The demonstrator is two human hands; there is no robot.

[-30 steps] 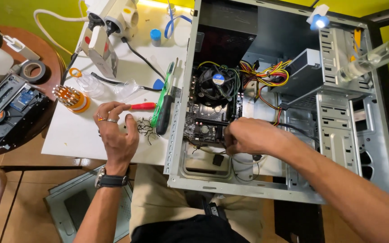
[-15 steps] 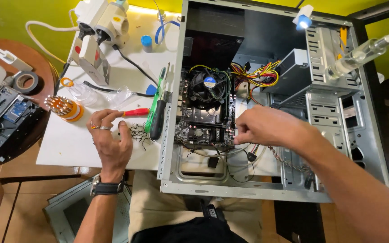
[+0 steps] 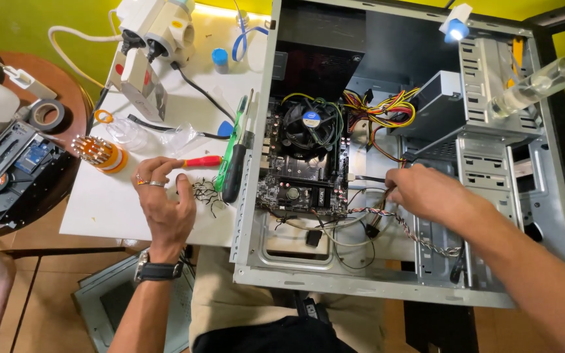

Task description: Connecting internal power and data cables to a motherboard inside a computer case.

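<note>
**Hands at work inside an opened computer case**

White tabletop [image 3: 99, 209] against a yellow-green wall carries a grey metal computer case [image 3: 361, 281] lying on its side with the panel off, its dark green motherboard [image 3: 302, 176] and round black cooling fan [image 3: 312, 124] already seated. Loose thin wires still trail across the case floor, so the cabling appears unfinished.

The person's right hand [image 3: 426, 193] reaches into the case from the lower right, forearm stretched across the drive cage, fingers pinched on a braided bundle of multicoloured wires [image 3: 420, 238] just right of the motherboard; whether a plug sits in that pinch cannot be told.

The left hand [image 3: 165, 202], wearing rings and a black wristwatch, rests palm down on the table just outside the case wall, fingers spread and loose, grasping nothing. Just beyond its fingertips lie a red-handled screwdriver [image 3: 201, 161] and a small tangle of black wire ties [image 3: 205, 195]; a green-and-black screwdriver [image 3: 233, 160] leans against the case edge beside them. An orange rack of screwdriver bits [image 3: 99, 153] stands to that hand's left.
</note>
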